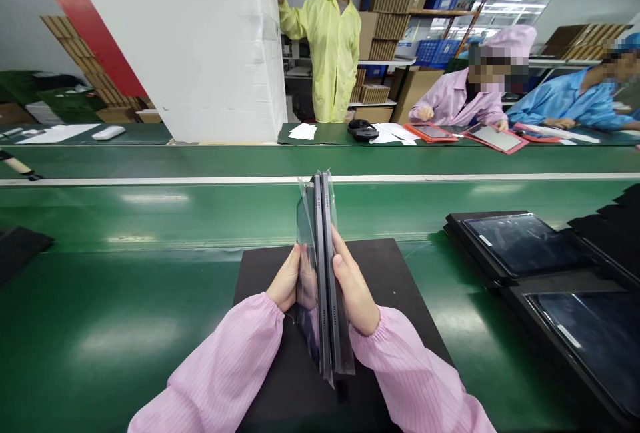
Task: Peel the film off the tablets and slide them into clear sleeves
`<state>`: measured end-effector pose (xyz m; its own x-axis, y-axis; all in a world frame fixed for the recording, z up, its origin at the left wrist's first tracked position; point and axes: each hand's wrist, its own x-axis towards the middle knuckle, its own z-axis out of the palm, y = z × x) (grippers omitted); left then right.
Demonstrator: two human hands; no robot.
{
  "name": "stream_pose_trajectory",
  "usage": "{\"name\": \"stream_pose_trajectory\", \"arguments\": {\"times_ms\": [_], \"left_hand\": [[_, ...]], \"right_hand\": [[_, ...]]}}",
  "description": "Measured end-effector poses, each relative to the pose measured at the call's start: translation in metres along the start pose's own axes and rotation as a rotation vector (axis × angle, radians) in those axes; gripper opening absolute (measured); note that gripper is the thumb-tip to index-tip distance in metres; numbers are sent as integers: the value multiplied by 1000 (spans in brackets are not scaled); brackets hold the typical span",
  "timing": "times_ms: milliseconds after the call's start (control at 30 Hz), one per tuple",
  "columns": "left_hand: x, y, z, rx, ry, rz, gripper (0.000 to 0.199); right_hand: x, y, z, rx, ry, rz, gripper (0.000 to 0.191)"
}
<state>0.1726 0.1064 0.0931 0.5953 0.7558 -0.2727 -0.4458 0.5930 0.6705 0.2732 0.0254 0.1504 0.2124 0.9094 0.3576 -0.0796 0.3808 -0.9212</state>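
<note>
Two thin dark tablets [324, 286] stand on edge, side by side, over a black mat [390, 266]. Clear film covers their outer faces and sticks out at the edges. My left hand [287, 280] presses on the left tablet's glossy face, and my right hand [354, 286] presses on the outer side of the right one. Both tablets are gripped together between my palms. Whether their lower edges touch the mat is hard to tell.
At the right, black trays hold tablets [520, 240], with black pieces stacked behind them. A black object [20, 253] lies at the far left. Across the green bench [150, 220], one person stands and two people sit with red-framed panels [495, 136].
</note>
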Motion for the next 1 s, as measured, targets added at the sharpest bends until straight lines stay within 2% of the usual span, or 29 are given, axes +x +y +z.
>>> {"name": "stream_pose_trajectory", "arguments": {"times_ms": [300,467,667,800,1000], "left_hand": [[0,0,-1,-12,-17,10,66],[-3,-1,1,19,-6,80,69],[-7,-2,4,150,-57,220,60],[-9,-1,6,161,-68,236,56],[-12,2,9,184,-65,245,57]], "right_hand": [[1,-1,1,2,16,1,49],[-1,-2,-1,124,14,-20,46],[-4,-7,0,118,50,-117,39],[-5,-11,1,45,79,-169,37],[-4,-12,1,43,100,-168,35]]}}
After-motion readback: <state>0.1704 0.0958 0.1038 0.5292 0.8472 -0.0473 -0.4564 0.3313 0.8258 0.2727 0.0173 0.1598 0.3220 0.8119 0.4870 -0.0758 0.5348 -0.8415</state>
